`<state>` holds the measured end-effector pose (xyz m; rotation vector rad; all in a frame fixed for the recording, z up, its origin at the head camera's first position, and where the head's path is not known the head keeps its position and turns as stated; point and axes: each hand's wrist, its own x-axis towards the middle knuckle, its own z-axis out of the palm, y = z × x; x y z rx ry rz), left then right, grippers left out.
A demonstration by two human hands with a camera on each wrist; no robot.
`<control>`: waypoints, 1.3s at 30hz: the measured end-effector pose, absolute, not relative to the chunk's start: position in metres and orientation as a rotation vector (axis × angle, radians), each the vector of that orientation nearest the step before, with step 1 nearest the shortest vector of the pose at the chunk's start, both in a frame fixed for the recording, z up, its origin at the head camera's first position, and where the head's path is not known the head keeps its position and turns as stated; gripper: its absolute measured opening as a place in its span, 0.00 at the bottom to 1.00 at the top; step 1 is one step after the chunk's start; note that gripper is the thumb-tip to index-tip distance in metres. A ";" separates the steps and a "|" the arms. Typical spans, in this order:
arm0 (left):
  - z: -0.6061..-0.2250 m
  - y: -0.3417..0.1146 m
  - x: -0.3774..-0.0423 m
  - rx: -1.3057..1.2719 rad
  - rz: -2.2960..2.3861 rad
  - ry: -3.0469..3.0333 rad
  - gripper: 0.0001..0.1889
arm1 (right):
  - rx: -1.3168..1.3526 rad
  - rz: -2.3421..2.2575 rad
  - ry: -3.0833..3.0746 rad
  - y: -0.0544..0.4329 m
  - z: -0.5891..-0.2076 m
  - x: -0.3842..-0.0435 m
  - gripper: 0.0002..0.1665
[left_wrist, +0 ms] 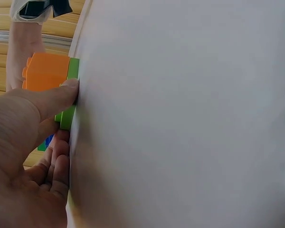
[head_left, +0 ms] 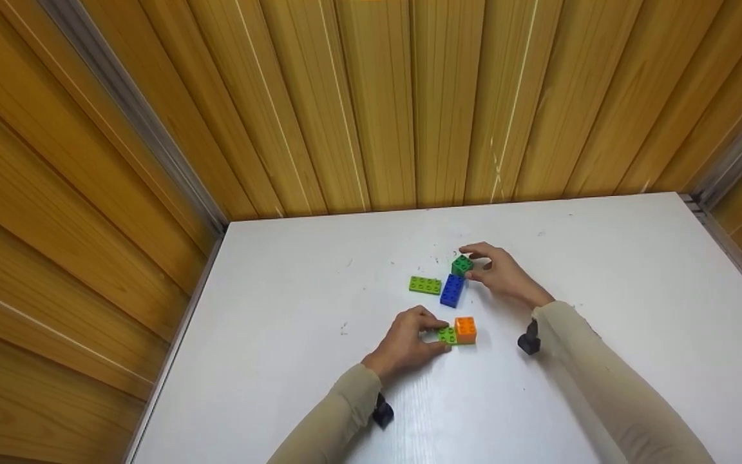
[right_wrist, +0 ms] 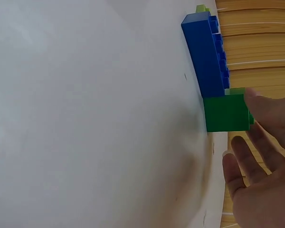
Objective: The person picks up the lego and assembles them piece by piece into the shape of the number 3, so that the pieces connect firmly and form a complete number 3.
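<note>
In the head view, my left hand (head_left: 411,338) pinches a flat lime-green toy building brick (head_left: 447,335) by its left part, thumb on the near side. An orange square brick (head_left: 466,330) sits on that brick's right end. My right hand (head_left: 500,274) is at a dark green square brick (head_left: 462,265), its thumb and forefinger curved round it. The right wrist view shows the thumb over an edge of the green brick (right_wrist: 228,113); the forefinger's contact is hidden. A long blue brick (head_left: 452,290) lies against the green one.
Another flat lime-green brick (head_left: 425,285) lies left of the blue one on the white table (head_left: 281,290). Yellow wood-patterned panels (head_left: 377,109) stand behind the table and on its left. Dark bits are scattered near the bricks. Each wrist wears a black device (head_left: 382,411).
</note>
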<state>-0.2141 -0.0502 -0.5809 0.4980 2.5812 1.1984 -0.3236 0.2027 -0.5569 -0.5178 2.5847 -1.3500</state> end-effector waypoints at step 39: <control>-0.583 -0.052 -0.215 0.564 1.167 2.620 0.20 | -0.332 -1.385 2.592 0.197 -0.567 -0.325 0.29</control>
